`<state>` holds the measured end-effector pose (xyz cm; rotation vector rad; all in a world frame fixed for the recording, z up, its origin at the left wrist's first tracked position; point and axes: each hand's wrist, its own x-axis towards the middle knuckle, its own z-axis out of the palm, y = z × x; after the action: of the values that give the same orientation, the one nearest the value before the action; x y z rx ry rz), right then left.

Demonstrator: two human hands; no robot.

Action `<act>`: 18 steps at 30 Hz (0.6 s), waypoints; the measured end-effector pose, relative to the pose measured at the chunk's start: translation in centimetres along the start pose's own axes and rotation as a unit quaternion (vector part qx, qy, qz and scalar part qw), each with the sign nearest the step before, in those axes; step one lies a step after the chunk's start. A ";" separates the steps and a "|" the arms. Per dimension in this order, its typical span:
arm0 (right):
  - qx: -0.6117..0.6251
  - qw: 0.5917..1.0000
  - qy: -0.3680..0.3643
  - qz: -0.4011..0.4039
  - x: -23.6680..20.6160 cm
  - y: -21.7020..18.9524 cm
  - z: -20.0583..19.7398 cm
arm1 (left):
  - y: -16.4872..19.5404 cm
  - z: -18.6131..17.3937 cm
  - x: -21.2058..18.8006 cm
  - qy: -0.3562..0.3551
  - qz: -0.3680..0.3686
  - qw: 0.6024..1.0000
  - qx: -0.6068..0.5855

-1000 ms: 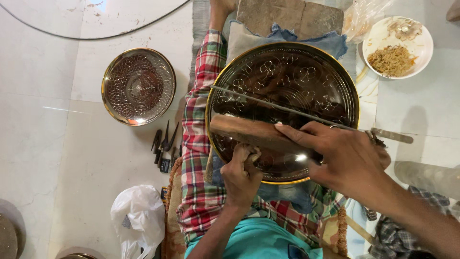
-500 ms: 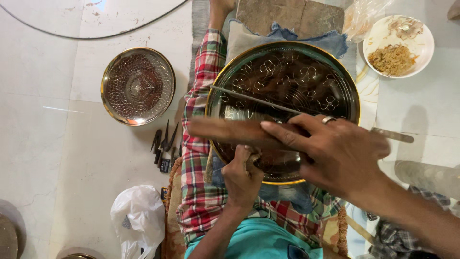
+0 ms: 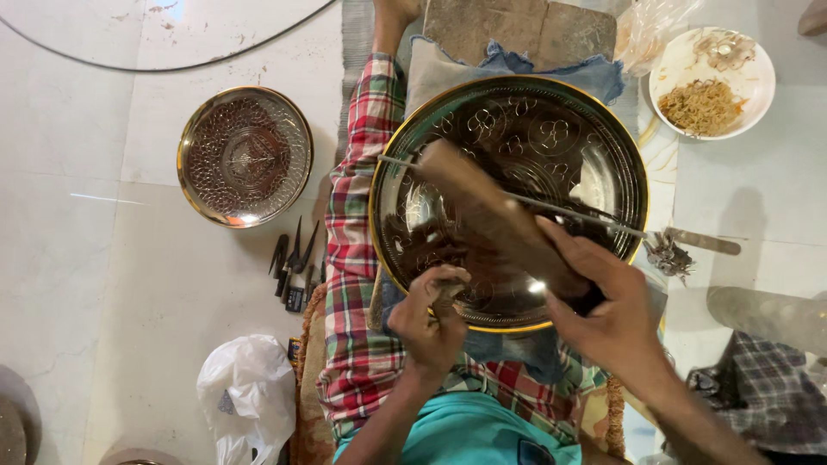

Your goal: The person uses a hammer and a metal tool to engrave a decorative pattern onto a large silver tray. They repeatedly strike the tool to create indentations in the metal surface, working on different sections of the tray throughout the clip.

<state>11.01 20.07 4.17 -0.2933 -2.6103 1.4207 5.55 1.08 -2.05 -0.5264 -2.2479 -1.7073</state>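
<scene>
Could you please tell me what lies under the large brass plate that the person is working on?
The large brass plate rests on the person's lap, over a checked-cloth leg and blue cloth. What lies beneath its middle is covered.

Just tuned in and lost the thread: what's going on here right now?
A person sits on the floor with a large engraved metal tray on their lap. The left hand pinches a small tool against the tray's near rim, while the right hand swings a wooden mallet above it. A smaller engraved tray lies on the floor nearby.
</scene>
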 end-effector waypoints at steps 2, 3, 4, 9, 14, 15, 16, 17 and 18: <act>0.156 0.982 0.109 0.015 -2.7 1.3 1.7 | -0.2 -0.1 1.4 -0.079 -0.052 0.995 -0.019; 0.183 0.971 0.135 0.075 -4.2 1.7 2.8 | -0.5 -0.2 2.4 -0.119 -0.076 0.990 -0.029; 0.209 0.955 0.161 0.136 -5.8 2.0 3.6 | -0.7 -0.3 3.3 -0.184 -0.059 0.979 -0.069; 0.244 0.917 0.242 0.203 -11.8 2.8 7.1 | -2.1 -0.4 6.9 -0.417 0.104 0.903 -0.018; 0.212 0.924 0.256 0.188 -14.2 3.9 8.8 | -2.9 -0.1 7.9 -0.475 0.161 0.865 0.034; 0.176 0.933 0.256 0.181 -14.4 4.0 8.8 | -3.1 0.1 8.0 -0.484 0.156 0.860 0.048; 0.139 0.941 0.254 0.172 -14.6 4.1 8.8 | -3.2 0.2 8.0 -0.497 0.149 0.853 0.059; 0.157 0.933 0.265 0.187 -14.7 4.0 8.7 | -3.3 0.3 8.0 -0.509 0.142 0.846 0.071; 0.175 0.924 0.275 0.201 -14.8 3.9 8.6 | -3.3 0.4 8.0 -0.519 0.135 0.840 0.084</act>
<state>23.74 11.59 -4.37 -1.0514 -1.8704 1.5919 -3.12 1.65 -1.60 -1.9875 -2.6902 -1.1425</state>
